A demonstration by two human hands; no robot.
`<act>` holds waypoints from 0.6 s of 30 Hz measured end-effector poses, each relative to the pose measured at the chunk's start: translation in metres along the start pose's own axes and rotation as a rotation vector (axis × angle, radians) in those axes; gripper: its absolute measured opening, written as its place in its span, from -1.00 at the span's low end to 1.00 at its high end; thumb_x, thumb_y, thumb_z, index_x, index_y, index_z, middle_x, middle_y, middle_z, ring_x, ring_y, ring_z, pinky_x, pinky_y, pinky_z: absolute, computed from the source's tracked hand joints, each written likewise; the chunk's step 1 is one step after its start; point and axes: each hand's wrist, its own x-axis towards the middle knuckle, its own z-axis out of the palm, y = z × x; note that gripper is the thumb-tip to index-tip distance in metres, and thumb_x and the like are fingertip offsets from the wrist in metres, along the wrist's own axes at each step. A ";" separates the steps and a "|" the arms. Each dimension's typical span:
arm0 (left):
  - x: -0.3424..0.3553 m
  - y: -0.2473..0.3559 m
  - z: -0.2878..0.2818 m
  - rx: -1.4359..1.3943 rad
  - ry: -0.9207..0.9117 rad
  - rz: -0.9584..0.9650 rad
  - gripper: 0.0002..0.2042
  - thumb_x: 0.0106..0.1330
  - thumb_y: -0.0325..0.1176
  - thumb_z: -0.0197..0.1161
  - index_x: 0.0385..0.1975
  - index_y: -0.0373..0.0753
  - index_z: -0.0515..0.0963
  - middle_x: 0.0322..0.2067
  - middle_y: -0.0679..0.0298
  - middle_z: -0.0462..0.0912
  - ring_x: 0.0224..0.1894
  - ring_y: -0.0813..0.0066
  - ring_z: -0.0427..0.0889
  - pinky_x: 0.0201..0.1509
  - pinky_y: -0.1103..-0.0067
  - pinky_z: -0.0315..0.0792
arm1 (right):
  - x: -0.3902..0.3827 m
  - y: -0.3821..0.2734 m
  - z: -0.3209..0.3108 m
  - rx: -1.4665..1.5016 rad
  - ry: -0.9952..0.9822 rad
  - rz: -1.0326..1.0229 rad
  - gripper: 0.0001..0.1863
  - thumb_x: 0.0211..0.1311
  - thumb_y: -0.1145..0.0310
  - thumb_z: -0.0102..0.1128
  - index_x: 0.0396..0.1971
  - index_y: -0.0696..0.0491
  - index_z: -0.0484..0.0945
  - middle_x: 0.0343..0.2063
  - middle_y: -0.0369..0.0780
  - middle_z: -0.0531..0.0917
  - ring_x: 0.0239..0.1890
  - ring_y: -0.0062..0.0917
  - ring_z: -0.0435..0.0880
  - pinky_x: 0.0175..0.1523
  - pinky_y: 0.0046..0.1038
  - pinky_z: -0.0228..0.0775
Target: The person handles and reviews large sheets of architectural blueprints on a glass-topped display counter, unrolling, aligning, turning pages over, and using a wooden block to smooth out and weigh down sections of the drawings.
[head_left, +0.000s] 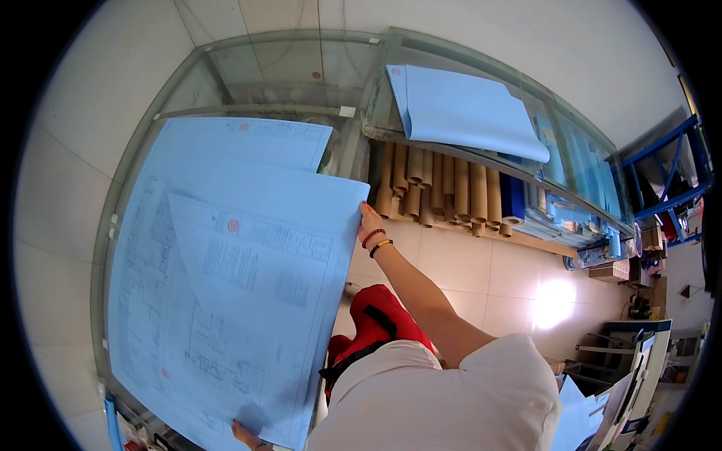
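Observation:
A large blue drawing sheet [248, 301] with printed plans and red stamps lies on top of a stack of similar sheets [226, 143] on a glass table [188, 71]. My right hand [368, 223], with beaded bracelets on the wrist, grips the top sheet's far right corner. My left hand [244, 434] holds the sheet's near corner at the lower edge of the picture, mostly hidden under the paper. The sheet is slightly lifted and curved along its right edge.
A second glass table [587, 161] to the right carries more blue sheets [466, 113]. Several cardboard tubes [444, 188] lie under it on the tiled floor [481, 278]. Blue metal shelving [669, 173] stands at the far right. My red trousers [380, 316] show below.

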 end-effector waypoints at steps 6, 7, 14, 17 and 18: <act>-0.016 0.000 0.006 0.207 0.280 0.123 -0.59 0.17 -0.27 0.17 -0.04 -0.39 0.38 -0.12 0.03 0.49 -0.17 0.22 0.52 -0.14 0.36 0.44 | 0.002 -0.021 0.014 -0.687 0.076 -0.508 -0.46 0.07 0.28 0.22 0.09 0.05 0.34 -0.43 -0.26 0.56 -0.37 -0.59 0.50 -0.17 -0.53 0.36; -0.016 0.002 0.014 0.198 0.261 0.141 -0.62 0.18 -0.28 0.16 -0.04 -0.35 0.40 -0.11 0.02 0.49 -0.18 0.20 0.54 -0.14 0.39 0.45 | 0.014 -0.039 0.010 -0.869 0.097 -0.575 -0.55 0.05 0.30 0.23 0.00 -0.02 0.46 -0.50 -0.27 0.56 -0.44 -0.58 0.50 -0.25 -0.53 0.37; -0.025 0.000 0.039 0.467 0.420 0.191 -0.60 0.23 -0.33 0.09 0.03 -0.39 0.31 -0.08 -0.05 0.43 -0.12 0.09 0.50 -0.10 0.37 0.43 | 0.026 -0.056 0.004 -0.732 -0.031 -0.406 -0.72 0.01 0.38 0.29 -0.22 0.06 0.60 -0.52 -0.34 0.55 -0.45 -0.67 0.46 -0.30 -0.61 0.33; -0.027 0.000 0.043 0.519 0.471 0.250 -0.61 0.24 -0.38 0.05 0.03 -0.44 0.28 -0.07 -0.08 0.41 -0.11 0.06 0.49 -0.09 0.35 0.43 | 0.025 -0.055 0.004 -0.749 0.002 -0.405 -0.74 0.02 0.44 0.28 -0.22 0.08 0.60 -0.53 -0.39 0.52 -0.48 -0.72 0.42 -0.36 -0.65 0.29; -0.027 0.000 0.045 0.462 0.481 0.249 -0.62 0.24 -0.40 0.05 0.01 -0.46 0.29 -0.08 -0.09 0.41 -0.11 0.05 0.49 -0.08 0.35 0.44 | 0.024 -0.054 0.003 -0.747 0.006 -0.407 -0.74 0.02 0.44 0.28 -0.22 0.08 0.60 -0.53 -0.39 0.52 -0.48 -0.72 0.42 -0.36 -0.65 0.29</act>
